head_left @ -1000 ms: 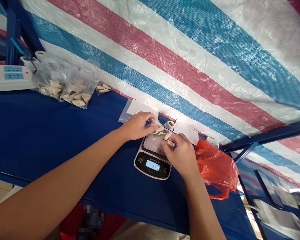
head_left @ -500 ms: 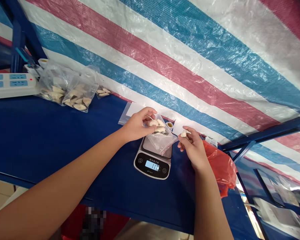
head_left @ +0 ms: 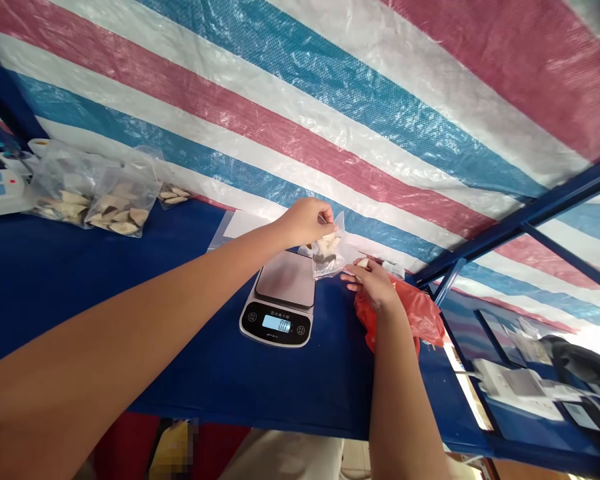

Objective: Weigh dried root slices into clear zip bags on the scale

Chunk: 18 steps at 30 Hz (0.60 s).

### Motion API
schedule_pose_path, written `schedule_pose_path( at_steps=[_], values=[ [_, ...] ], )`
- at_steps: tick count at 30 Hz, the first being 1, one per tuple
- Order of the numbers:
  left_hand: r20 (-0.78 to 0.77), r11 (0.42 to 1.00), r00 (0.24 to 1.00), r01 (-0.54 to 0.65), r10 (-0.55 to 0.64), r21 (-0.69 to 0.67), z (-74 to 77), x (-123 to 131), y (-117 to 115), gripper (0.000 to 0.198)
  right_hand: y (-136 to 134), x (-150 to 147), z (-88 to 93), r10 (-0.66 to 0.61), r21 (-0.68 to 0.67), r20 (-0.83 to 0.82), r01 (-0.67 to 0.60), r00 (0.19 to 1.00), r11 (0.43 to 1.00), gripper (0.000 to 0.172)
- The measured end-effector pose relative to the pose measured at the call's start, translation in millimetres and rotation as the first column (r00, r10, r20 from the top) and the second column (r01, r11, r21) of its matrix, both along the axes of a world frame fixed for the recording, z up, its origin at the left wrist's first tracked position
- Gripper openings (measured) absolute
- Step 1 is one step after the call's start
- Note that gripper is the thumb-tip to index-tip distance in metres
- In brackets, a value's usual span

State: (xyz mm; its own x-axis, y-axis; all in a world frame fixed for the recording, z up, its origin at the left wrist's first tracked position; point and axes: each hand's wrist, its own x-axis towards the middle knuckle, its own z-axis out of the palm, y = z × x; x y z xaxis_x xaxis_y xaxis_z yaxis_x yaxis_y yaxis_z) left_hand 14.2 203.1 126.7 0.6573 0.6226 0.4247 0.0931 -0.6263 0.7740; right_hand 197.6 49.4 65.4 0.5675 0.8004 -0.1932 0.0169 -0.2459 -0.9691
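My left hand (head_left: 310, 221) is closed on the upper part of a clear plastic bag (head_left: 326, 259), which hangs beyond the right rear of the scale. Several pale slices, one dark-edged, lie inside it. Close to the bag's right side, my right hand (head_left: 377, 283) grips a pale slice (head_left: 363, 263) between curled fingers. Whether its fingertips also touch the bag, I cannot tell. The digital kitchen scale (head_left: 286, 280) has a bare metal plate, and its display (head_left: 277, 324) reads 0.0.
A crumpled red plastic bag (head_left: 413, 313) lies by my right wrist. Filled clear bags of slices (head_left: 120, 207) stand at the back left, near a white power strip (head_left: 0, 193). Behind the blue table (head_left: 190, 280) hangs a striped plastic sheet (head_left: 260, 113). Blue metal bars (head_left: 520, 213) frame the right.
The clear bag has moved right, off the scale, with my left hand. The display went from about 11.7 to 0.0. My right hand stays by the red bag, still gripping a slice. The view has shifted right.
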Motion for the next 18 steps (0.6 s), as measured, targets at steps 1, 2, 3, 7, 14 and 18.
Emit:
schedule_pose_path(
  at_steps=[1, 2, 3, 7, 14, 18],
  values=[
    [-0.011, 1.000, 1.000, 0.004, -0.004, 0.006, 0.5, 3, 1, 0.014, 0, 1, -1.1, 0.000, 0.001, -0.004, 0.000, 1.000, 1.000, 0.034],
    [-0.015, 1.000, 1.000, 0.005, -0.005, 0.012, 0.2, 4, 2, 0.014, 0, 2, -1.9, 0.004, 0.000, -0.009, -0.004, 1.000, 1.000, 0.034],
    [-0.013, 1.000, 1.000, 0.005, -0.004, 0.021, -1.0, 4, 2, 0.014, 0, 2, -2.4, 0.011, 0.001, -0.013, -0.011, 1.000, 1.000, 0.033],
    [-0.012, 0.998, 0.999, -0.044, 0.044, 0.036, -12.5, -2, 1, 0.015, 2, -1, -4.1, 0.049, 0.012, -0.025, -0.049, 0.998, 0.999, 0.031],
    [-0.128, 0.983, 0.975, -0.183, 0.181, -0.003, -46.1, -34, -2, 0.019, 6, -18, -7.4, 0.131, 0.050, -0.048, -0.128, 0.990, 0.990, 0.028],
    [-0.160, 0.963, 0.950, -0.270, 0.268, 0.007, -64.3, -61, -1, 0.019, 6, -27, -6.3, 0.203, 0.000, -0.053, -0.203, 0.978, 0.979, 0.028]
  ],
)
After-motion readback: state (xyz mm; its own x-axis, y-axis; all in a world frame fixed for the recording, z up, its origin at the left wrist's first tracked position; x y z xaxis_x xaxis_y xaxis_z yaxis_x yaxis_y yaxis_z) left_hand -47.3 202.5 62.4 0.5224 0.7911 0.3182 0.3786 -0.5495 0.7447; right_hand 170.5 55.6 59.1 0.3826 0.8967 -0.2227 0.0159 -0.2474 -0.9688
